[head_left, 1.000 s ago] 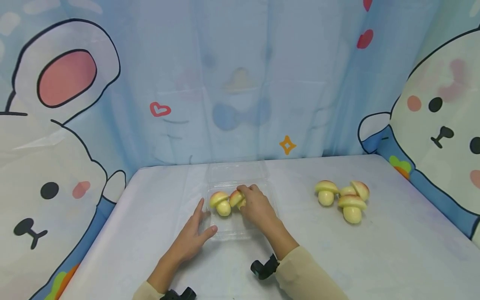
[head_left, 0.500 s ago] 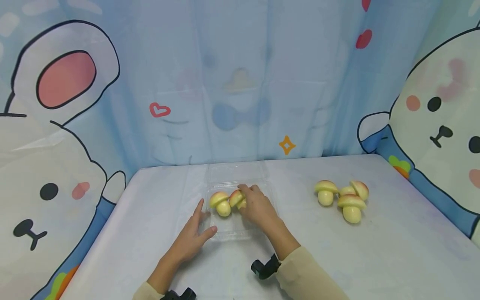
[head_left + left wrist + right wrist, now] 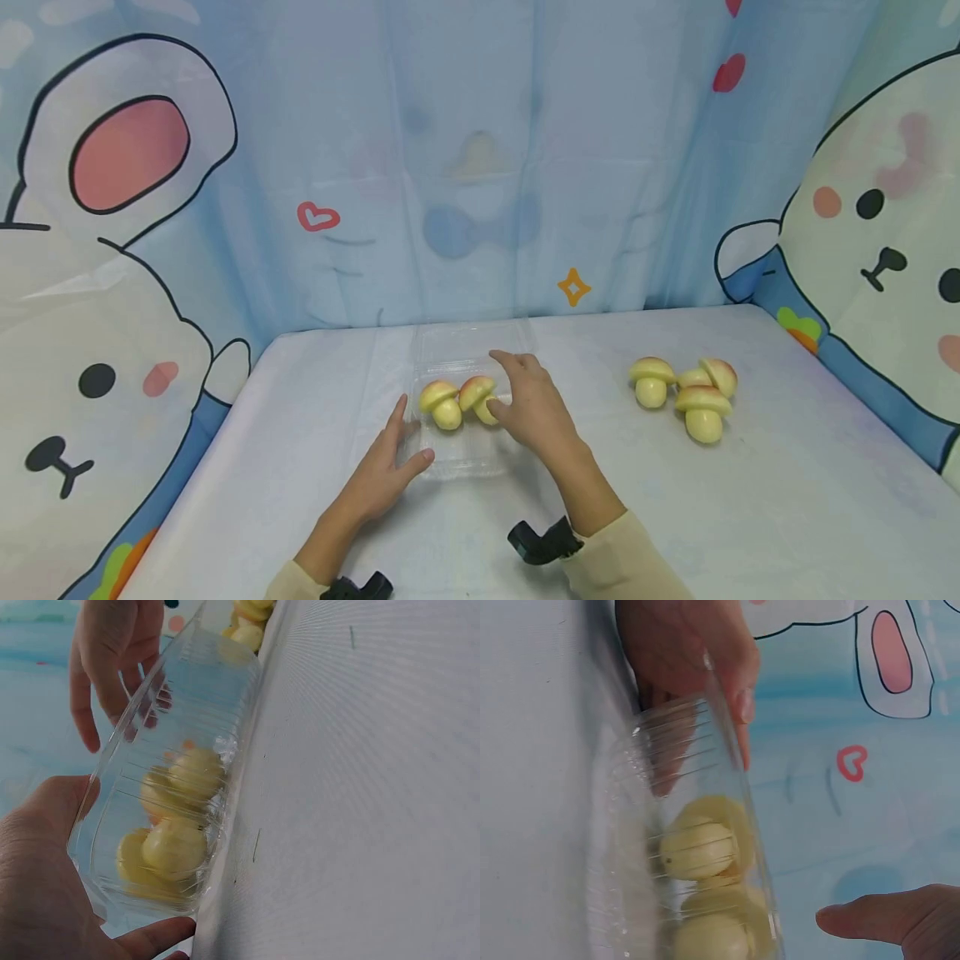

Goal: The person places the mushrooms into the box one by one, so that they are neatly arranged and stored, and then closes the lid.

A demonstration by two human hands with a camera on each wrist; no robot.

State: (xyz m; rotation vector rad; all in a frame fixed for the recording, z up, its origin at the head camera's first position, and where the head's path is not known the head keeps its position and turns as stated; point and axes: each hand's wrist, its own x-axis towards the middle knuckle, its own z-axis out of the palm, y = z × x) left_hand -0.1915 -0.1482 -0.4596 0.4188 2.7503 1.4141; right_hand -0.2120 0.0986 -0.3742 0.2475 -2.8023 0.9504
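Note:
A clear plastic box lies on the table with its hinged lid laid back. Inside it, side by side, are two toy mushrooms, a left one and a right one, yellow with reddish caps. My left hand rests at the box's left end, fingers straight along the outside and thumb spread toward the front corner. Over the right side of the box, my right hand has its fingers apart, thumb close by the right mushroom. In the right wrist view that thumb stands free, holding nothing.
Several more toy mushrooms stand in a cluster on the right of the white-covered table. Behind the table hangs a blue curtain with cartoon animals. A black wrist camera sits at the right sleeve.
My right hand has let go of the right mushroom and drawn a little to the right, its fingers spreading. The mushroom stays in the box. My left hand has kept its place.

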